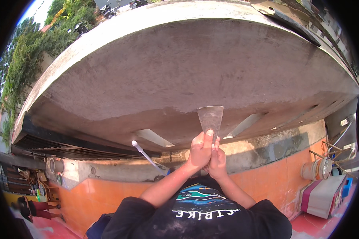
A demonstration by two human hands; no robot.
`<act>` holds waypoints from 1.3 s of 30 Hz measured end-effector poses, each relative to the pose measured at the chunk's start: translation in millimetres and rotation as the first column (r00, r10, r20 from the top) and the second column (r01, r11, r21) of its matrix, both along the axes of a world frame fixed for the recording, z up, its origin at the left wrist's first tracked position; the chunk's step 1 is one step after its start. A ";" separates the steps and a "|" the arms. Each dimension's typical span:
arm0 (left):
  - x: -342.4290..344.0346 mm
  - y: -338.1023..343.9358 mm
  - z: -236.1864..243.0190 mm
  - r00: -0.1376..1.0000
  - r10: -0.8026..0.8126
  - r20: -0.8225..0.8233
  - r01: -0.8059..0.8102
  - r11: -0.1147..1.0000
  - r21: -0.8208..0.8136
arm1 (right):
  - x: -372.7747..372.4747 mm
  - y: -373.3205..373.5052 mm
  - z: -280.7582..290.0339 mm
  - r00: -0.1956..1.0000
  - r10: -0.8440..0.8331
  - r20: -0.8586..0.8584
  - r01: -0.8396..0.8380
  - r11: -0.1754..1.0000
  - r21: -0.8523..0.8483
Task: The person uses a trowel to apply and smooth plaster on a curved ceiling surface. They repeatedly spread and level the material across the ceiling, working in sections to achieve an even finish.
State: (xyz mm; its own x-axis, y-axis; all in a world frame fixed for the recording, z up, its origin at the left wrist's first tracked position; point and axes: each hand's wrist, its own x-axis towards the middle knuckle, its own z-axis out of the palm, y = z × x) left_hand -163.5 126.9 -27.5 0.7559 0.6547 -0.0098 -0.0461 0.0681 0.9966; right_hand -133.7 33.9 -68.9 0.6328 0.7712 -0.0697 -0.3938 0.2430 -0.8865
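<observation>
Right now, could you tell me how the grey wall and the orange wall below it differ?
The grey wall is bare, matt cement, while the orange wall looks glossy. The scraper, gripped by the left hand and right hand, rests on the grey wall; nothing touches the orange wall. Both look stained and worn.

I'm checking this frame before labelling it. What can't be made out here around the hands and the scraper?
- Scraper handle: head view, hidden inside both hands.
- Right hand: partly covered by the left hand.
- White pipe: its lower end disappears behind the left forearm.
- Items by the orange wall at right: squeezed by the fisheye rim, unclear.
</observation>
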 end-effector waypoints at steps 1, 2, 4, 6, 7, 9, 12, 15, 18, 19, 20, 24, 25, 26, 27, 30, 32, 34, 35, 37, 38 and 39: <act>0.2 0.3 -0.6 1.000 -0.004 0.005 0.004 1.000 -0.030 | 0.5 0.2 -1.3 0.999 -0.012 0.033 0.013 1.000 -0.019; 0.0 -0.3 -0.9 1.000 -0.008 0.011 0.009 0.998 -0.061 | 0.7 -0.1 -2.2 0.999 -0.014 0.044 0.015 1.000 -0.021; -0.5 -1.7 2.2 0.999 -0.016 0.031 0.019 0.995 -0.102 | 1.1 -0.4 -0.1 0.999 -0.015 0.035 0.016 1.000 -0.025; 0.3 -2.5 12.1 0.998 -0.018 0.053 0.024 0.993 -0.116 | 2.8 1.6 8.4 1.000 -0.006 -0.014 0.006 1.000 -0.009; 0.4 -3.1 20.0 0.996 -0.020 0.087 0.029 0.994 -0.108 | 3.0 2.9 15.4 0.999 -0.022 0.040 0.022 1.000 -0.009; 3.6 -2.3 40.9 0.999 -0.021 0.035 0.025 0.993 -0.117 | 5.6 6.4 34.3 0.995 -0.042 0.092 0.040 0.999 0.026; 14.9 8.0 75.6 0.979 -0.011 0.206 0.019 0.999 -0.035 | 23.1 18.7 64.0 0.978 -0.046 0.202 0.021 0.992 0.125; 19.3 4.8 91.2 0.965 -0.085 0.247 0.083 0.996 0.018 | 32.7 12.4 78.8 0.975 -0.072 0.209 0.041 0.988 0.150; 17.4 -13.8 73.5 0.974 -0.141 0.178 0.151 0.988 -0.041 | 24.7 -8.4 68.2 0.987 -0.061 0.145 0.039 0.989 0.145; 14.8 -20.5 61.5 0.981 -0.153 0.123 0.163 0.983 -0.078 | 18.7 -16.6 60.0 0.993 -0.054 0.103 0.043 0.993 0.109; 14.2 -24.8 48.5 0.981 -0.156 0.119 0.166 0.983 -0.079 | 13.6 -22.2 50.5 0.996 -0.072 0.049 0.067 0.994 0.088; 10.5 -36.8 5.6 0.988 -0.152 0.038 0.156 0.970 -0.186 | 1.9 -38.2 16.7 0.988 -0.122 -0.092 0.124 0.992 0.018; 11.3 -37.1 0.1 0.988 -0.151 0.024 0.153 0.962 -0.227 | 3.0 -38.5 11.4 0.984 -0.116 -0.135 0.120 0.992 0.026; 13.1 -37.2 -3.5 0.990 -0.141 0.022 0.143 0.962 -0.234 | 4.6 -38.0 7.3 0.988 -0.115 -0.104 0.117 0.993 0.014; 15.0 -36.0 -5.5 0.991 -0.132 0.024 0.134 0.962 -0.237 | 7.9 -37.2 4.6 0.990 -0.099 -0.096 0.101 0.995 0.018; 21.1 -30.8 -8.1 0.989 -0.128 0.071 0.143 0.953 -0.269 | 15.4 -32.8 -0.2 0.994 -0.079 -0.075 0.081 0.996 0.035; 22.8 -28.1 -10.8 0.986 -0.135 0.099 0.159 0.943 -0.294 | 17.2 -32.6 -1.3 0.995 -0.088 -0.054 0.089 0.996 0.011; 24.0 -27.3 -13.6 0.983 -0.137 0.123 0.170 0.934 -0.316 | 17.6 -32.8 -0.9 0.995 -0.086 -0.052 0.085 0.996 -0.024; 25.0 -27.2 -13.8 0.983 -0.145 0.117 0.175 0.931 -0.319 | 18.4 -31.6 0.3 0.993 -0.114 0.003 0.114 0.991 -0.075; 28.8 -25.6 -9.0 0.984 -0.148 0.101 0.174 0.921 -0.349 | 22.9 -28.3 6.6 0.992 -0.126 0.030 0.130 0.977 -0.169; 31.2 -24.0 -3.4 0.979 -0.132 0.158 0.177 0.932 -0.316 | 26.6 -24.4 11.5 0.969 -0.149 0.198 0.174 0.978 -0.116; 34.7 -21.5 4.3 0.974 -0.119 0.192 0.173 0.939 -0.297 | 33.4 -17.2 17.2 0.924 -0.177 0.339 0.218 0.972 -0.086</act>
